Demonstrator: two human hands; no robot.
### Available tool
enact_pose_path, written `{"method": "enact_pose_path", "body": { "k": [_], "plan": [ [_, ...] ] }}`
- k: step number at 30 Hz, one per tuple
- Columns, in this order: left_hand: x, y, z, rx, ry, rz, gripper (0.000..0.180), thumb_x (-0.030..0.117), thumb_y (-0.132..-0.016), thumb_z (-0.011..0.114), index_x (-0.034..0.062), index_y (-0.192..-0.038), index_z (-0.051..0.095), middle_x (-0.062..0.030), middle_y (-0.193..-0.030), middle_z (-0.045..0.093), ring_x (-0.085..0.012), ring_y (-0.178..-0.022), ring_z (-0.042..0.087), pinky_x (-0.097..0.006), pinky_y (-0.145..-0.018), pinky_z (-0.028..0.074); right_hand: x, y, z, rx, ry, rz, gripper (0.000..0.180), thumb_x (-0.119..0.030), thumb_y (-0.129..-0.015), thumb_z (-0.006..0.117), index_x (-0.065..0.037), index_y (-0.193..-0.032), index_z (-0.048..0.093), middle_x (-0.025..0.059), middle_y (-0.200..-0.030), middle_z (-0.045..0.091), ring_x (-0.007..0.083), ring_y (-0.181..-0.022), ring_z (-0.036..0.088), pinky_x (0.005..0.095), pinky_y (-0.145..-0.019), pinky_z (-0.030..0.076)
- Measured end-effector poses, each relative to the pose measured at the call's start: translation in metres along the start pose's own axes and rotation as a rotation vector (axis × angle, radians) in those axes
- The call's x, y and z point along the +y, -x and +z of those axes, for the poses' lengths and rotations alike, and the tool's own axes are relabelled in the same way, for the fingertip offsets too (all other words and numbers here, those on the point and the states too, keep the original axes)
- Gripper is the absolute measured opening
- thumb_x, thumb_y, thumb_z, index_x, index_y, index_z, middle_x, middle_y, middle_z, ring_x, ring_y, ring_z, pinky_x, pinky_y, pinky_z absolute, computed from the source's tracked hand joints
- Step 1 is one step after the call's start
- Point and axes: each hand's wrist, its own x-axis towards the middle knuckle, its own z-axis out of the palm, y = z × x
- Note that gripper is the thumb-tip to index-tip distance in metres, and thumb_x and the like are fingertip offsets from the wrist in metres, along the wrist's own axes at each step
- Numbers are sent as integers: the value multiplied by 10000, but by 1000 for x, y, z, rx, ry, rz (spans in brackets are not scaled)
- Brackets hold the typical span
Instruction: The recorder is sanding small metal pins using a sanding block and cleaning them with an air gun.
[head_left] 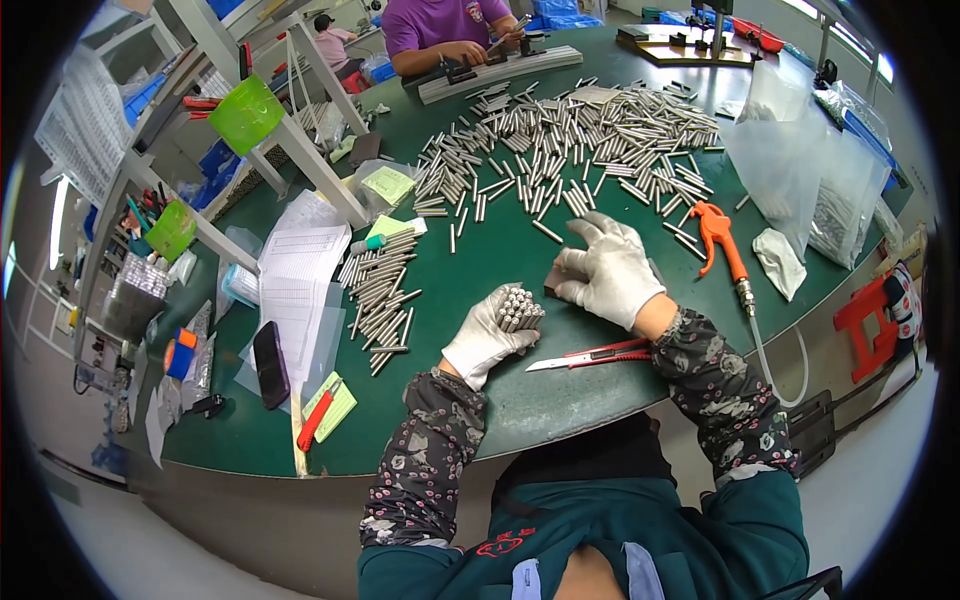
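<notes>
My left hand (476,343), in a white glove, is closed around a bundle of short metal pins (519,312), their round ends facing up. To its right, my gloved right hand (614,270) bends its fingers over a small brown block (552,281) on the green table, with thumb and fingertips on it. Much of the block is hidden beneath the hand. A red-handled utility knife (585,359), blade out, lies just below the right hand. Beyond both hands spreads a large heap of loose metal pins (560,150); a smaller pile of pins (382,295) lies to the left.
An orange air blow gun (722,245) with a hose lies at the right beside a white cloth (778,262) and plastic bags (790,180). Papers (300,262), a phone (270,365) and an orange-handled cutter (316,420) are on the left. Another person (440,30) works across the table.
</notes>
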Motion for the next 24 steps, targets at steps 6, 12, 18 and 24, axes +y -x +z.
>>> {"method": "enact_pose_path", "body": {
  "k": [6, 12, 18, 24],
  "plan": [
    [4, 2, 3, -18, 34, 0, 532, -79, -712, 747, 65, -1171, 520, 2, -853, 599, -90, -676, 578, -228, -584, 489, -19, -23, 2, 161, -239, -392, 105, -181, -717, 712, -160, -821, 718, 39, -1146, 629, 267, -1214, 501, 427, -916, 431],
    [4, 1, 5, -2, 59, 41, 492, -66, -713, 753, 80, -1137, 551, -4, -914, 627, -97, -729, 603, -227, -601, 495, -28, -36, 2, 0, -70, -467, 146, -190, -731, 657, -158, -850, 735, 33, -1158, 637, 243, -1230, 499, 407, -907, 431],
    [-2, -1, 0, -21, 65, 27, 463, -71, -721, 751, 68, -1120, 560, -11, -957, 642, -104, -785, 621, -234, -619, 507, -31, -45, -7, -9, 88, -635, 165, -198, -744, 608, -165, -846, 733, 15, -1157, 641, 216, -1231, 503, 360, -886, 432],
    [-4, -1, -2, -46, 91, 37, 445, -74, -719, 756, 58, -1099, 565, -15, -944, 649, -113, -797, 632, -239, -637, 517, -31, -47, -10, -38, 143, -720, 145, -200, -764, 592, -174, -835, 716, -4, -1144, 639, 199, -1227, 506, 338, -876, 427]
  ]
}}
